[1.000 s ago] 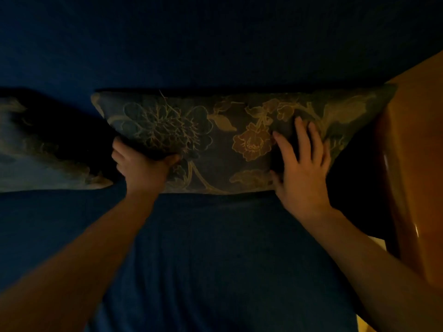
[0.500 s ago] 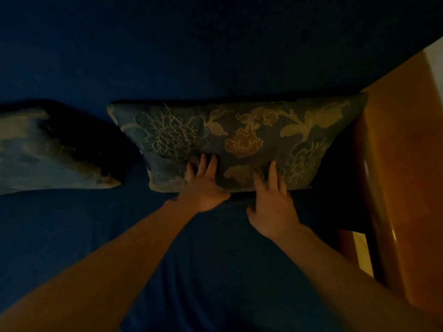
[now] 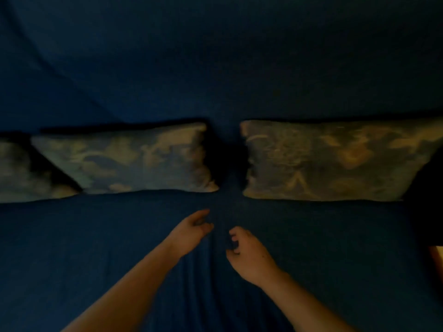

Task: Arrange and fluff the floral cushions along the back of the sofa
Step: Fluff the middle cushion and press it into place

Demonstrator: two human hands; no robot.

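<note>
Floral cushions, three, in a row across mid-frame against the sofa (image 3: 215,68) back: first cushion (image 3: 21,173) cut off at the left edge; second cushion (image 3: 129,159) left of centre, overlapping it; third cushion (image 3: 330,161) right, apart from the second. Hands, two, lower centre over the blue seat: left hand (image 3: 191,230) and right hand (image 3: 247,252), both loosely curled, empty, touching no cushion.

The scene is very dim, with a heavy blue cast over the sofa (image 3: 215,68). Motion blur smears the cushions' (image 3: 134,159) floral print into soft patches. Black shadow pools between and behind them. The arms catch weak warm light from 6 o'clock. A small bright patch glows at 3 o'clock.
</note>
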